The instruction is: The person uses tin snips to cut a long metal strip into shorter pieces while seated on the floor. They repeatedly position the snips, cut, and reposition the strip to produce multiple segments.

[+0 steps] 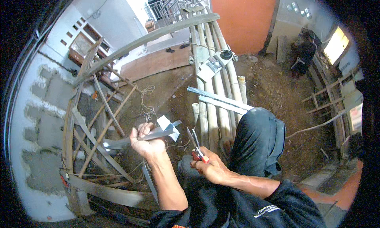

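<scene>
Metal channel, firmly held

Left hand wraps around it, seemingly steadying the bent end beyond the grip. Right hand — near it — clasps snips by the red handles, perhaps leaving the blades free.

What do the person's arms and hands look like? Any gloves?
No gloves: the left hand and right hand are bare, and no watch shows. The forearms are bare too, below the dark sleeves of a black shirt with white print.
</scene>
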`<control>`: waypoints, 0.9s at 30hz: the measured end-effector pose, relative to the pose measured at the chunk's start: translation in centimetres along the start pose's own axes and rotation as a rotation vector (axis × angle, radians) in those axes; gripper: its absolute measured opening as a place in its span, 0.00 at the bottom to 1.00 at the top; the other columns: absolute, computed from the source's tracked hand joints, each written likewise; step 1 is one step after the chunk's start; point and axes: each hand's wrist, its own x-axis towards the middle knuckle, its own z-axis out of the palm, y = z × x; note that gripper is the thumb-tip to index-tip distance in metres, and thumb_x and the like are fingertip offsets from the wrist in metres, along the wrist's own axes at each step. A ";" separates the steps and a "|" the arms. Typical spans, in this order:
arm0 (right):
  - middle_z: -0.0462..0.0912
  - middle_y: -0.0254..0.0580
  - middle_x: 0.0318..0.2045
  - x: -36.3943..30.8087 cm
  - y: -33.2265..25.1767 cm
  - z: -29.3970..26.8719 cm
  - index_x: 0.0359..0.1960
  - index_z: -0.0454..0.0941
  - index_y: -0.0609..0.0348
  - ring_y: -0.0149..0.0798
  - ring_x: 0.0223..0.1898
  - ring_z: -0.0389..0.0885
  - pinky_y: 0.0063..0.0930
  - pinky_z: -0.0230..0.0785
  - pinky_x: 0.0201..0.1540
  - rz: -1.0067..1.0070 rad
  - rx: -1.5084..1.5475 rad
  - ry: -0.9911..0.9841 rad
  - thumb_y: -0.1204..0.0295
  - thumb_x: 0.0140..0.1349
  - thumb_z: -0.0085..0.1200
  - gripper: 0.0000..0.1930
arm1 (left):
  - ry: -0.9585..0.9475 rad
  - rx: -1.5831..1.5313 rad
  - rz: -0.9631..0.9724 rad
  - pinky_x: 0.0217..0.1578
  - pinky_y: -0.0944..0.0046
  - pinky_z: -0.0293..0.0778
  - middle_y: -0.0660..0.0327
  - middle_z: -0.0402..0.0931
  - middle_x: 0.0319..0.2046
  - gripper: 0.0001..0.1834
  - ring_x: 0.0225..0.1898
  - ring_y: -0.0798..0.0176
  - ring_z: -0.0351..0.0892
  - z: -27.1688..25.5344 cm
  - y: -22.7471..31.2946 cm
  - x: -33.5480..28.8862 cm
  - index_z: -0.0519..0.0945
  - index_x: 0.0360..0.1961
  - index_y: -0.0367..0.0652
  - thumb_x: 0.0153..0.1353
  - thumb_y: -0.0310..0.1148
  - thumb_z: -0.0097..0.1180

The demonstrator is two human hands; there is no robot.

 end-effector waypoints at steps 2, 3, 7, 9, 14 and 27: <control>0.74 0.39 0.32 0.4 -0.9 0.3 0.47 0.70 0.60 0.34 0.36 0.74 0.33 0.68 0.41 -0.055 -0.066 0.071 0.69 0.62 0.57 0.14 | -0.019 -0.015 0.009 0.25 0.66 0.65 0.67 0.57 0.17 0.14 0.18 0.66 0.59 -0.2 -0.4 -0.2 0.59 0.20 0.47 0.60 0.33 0.48; 0.75 0.41 0.33 0.5 -1.2 0.4 0.47 0.70 0.60 0.36 0.37 0.75 0.34 0.68 0.43 -0.058 -0.086 0.090 0.68 0.63 0.58 0.15 | -0.030 -0.014 0.024 0.25 0.66 0.65 0.67 0.56 0.17 0.14 0.18 0.66 0.59 -0.3 -0.7 -0.2 0.59 0.20 0.47 0.59 0.33 0.48; 0.78 0.51 0.37 1.0 -1.8 -0.2 0.52 0.68 0.61 0.48 0.40 0.78 0.41 0.70 0.47 -0.061 -0.216 0.115 0.66 0.62 0.58 0.21 | -0.201 -0.136 -0.100 0.22 0.70 0.63 0.67 0.57 0.16 0.12 0.16 0.69 0.58 -0.8 -1.3 -0.6 0.60 0.20 0.46 0.54 0.30 0.51; 0.77 0.54 0.37 1.2 -1.8 -0.6 0.53 0.67 0.62 0.53 0.41 0.79 0.43 0.70 0.46 -0.097 -0.313 0.141 0.66 0.61 0.57 0.21 | -0.217 -0.196 -0.150 0.18 0.72 0.62 0.67 0.58 0.16 0.10 0.15 0.71 0.57 -0.8 -1.5 -0.7 0.62 0.21 0.45 0.52 0.28 0.51; 0.77 0.56 0.35 1.6 -1.8 -1.4 0.50 0.66 0.63 0.59 0.40 0.78 0.47 0.69 0.45 -0.284 -0.464 0.234 0.71 0.57 0.56 0.20 | -0.217 -0.142 -0.185 0.19 0.72 0.62 0.67 0.58 0.16 0.10 0.14 0.71 0.58 -1.1 -2.3 -1.0 0.62 0.22 0.44 0.53 0.28 0.51; 0.76 0.59 0.34 2.2 -1.5 -3.0 0.46 0.68 0.63 0.64 0.38 0.76 0.54 0.68 0.42 -0.522 -0.584 0.228 0.72 0.56 0.53 0.16 | -0.231 -0.302 -0.424 0.18 0.73 0.62 0.68 0.57 0.13 0.11 0.14 0.73 0.58 -1.1 -1.9 -1.3 0.61 0.19 0.47 0.52 0.27 0.50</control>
